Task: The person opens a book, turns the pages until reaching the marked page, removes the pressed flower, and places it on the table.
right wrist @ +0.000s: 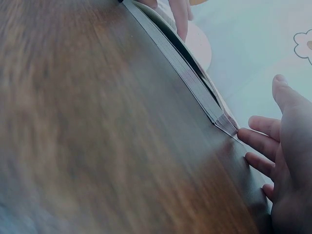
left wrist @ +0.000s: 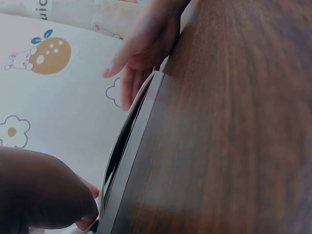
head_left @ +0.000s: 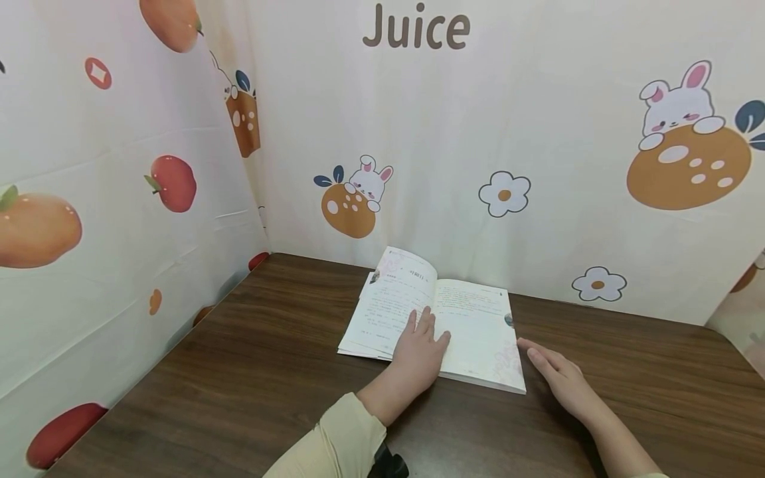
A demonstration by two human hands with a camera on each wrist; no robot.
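An open book [head_left: 475,338] with printed white pages lies on the brown wooden table. Its left-hand page curves upward near the top. My left hand [head_left: 420,350] rests on the book near the middle fold, fingers spread. Beside the right edge of the book is my right hand [head_left: 558,377], its fingers extended toward that edge. In the right wrist view, the fingertips of the right hand [right wrist: 287,151] come up to the corner of the page stack [right wrist: 222,122]. The left wrist view shows the book [left wrist: 131,151] edge-on, its upper pages bowed above the rest.
Behind the table [head_left: 227,378] hangs a pale curtain [head_left: 442,133] printed with rabbits, fruit and flowers. A similar curtain [head_left: 119,139] covers the left side. A black strap piece [head_left: 388,463] shows at the left wrist.
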